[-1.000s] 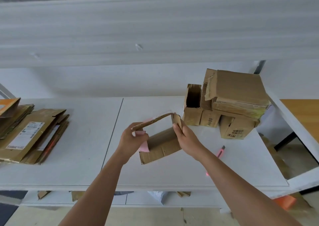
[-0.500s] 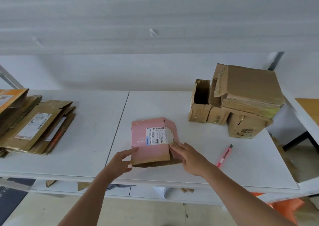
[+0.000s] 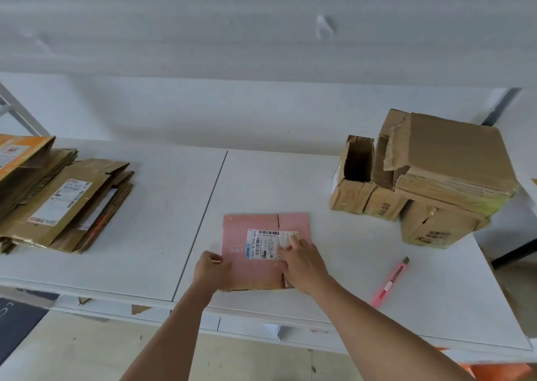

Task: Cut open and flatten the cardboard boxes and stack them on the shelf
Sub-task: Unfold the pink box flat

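A small pink cardboard box with a white shipping label lies flattened on the white shelf, near its front edge. My right hand presses flat on its right half, fingers over the label. My left hand grips the box's left edge near the front corner. A pile of flattened brown boxes lies at the left of the shelf. Several unflattened brown boxes are heaped at the right. A pink box cutter lies on the shelf right of my right forearm.
A second white shelf board runs overhead across the top of the view. A thin seam divides the shelf surface left of the pink box. Cardboard scraps show on the lower shelf and floor below the front edge.
The pink box was held up open between both hands; it is now turned label-up and pressed flat on the shelf. The view has shifted left and closer.
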Tool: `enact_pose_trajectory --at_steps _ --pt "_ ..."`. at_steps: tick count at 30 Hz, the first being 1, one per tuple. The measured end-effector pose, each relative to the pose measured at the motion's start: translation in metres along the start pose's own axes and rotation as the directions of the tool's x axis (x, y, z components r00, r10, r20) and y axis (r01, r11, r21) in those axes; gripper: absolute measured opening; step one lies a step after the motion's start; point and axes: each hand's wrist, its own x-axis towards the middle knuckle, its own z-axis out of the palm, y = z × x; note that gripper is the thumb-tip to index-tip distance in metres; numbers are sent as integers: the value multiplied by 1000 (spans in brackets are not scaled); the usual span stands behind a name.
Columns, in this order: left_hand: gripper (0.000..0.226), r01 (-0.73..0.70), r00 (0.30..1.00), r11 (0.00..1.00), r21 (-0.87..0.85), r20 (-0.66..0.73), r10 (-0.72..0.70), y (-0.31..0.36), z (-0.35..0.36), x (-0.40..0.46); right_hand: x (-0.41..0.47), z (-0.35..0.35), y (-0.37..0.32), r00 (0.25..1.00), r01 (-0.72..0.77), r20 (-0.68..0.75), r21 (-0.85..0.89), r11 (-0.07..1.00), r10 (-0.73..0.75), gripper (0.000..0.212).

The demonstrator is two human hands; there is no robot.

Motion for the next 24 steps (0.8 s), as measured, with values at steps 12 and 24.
enact_pose_trajectory --at_steps 12,24 --pt "29 -92 996 996 10 25 91 -1 11 28 7 47 4 1000 9 8 6 1000 -9 65" --pt "21 -260 966 965 36 4 260 28 8 15 10 32 3 987 -23 161 33 999 18 64"
